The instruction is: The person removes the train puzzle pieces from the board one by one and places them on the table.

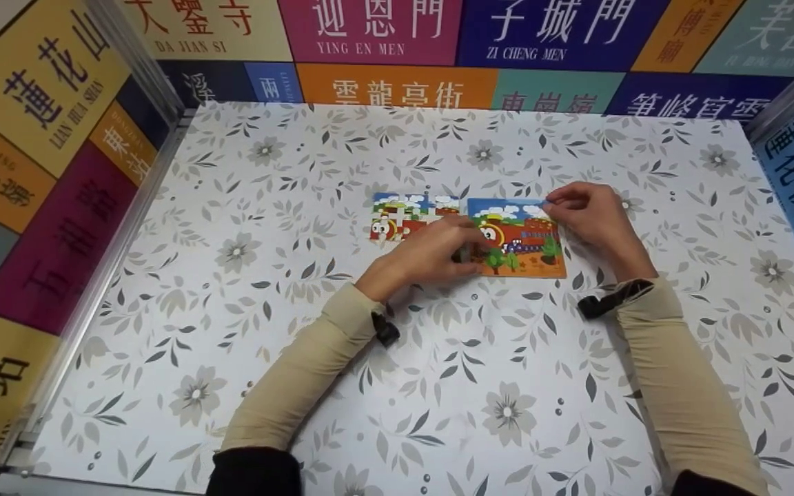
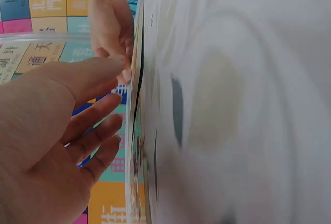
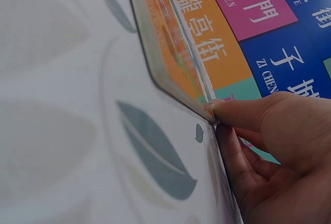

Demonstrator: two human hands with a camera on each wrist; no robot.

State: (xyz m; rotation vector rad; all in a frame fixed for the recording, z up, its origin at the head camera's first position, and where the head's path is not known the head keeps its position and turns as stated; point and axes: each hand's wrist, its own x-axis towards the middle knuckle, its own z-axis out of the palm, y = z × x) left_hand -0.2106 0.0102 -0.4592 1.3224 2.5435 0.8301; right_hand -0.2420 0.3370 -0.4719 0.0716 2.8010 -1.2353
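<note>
A picture board (image 1: 531,265) showing a red cartoon train lies on the patterned cloth. My right hand (image 1: 588,212) pinches its far right corner; in the right wrist view, the thumb (image 3: 235,111) is on top with a finger against the edge. My left hand (image 1: 431,253) is over the board's left side, its fingers loosely bent. In the left wrist view, the left hand (image 2: 62,125) has nothing between its thumb and fingers. To the left lies a jigsaw puzzle (image 1: 384,229) with a similar train picture and pale gaps, partly hidden behind my left hand.
White cloth (image 1: 397,386) with grey leaves and flowers covers the table. Colourful panels (image 1: 397,83) with Chinese lettering stand along the back and both sides. A metal rail (image 1: 100,275) runs along the left edge.
</note>
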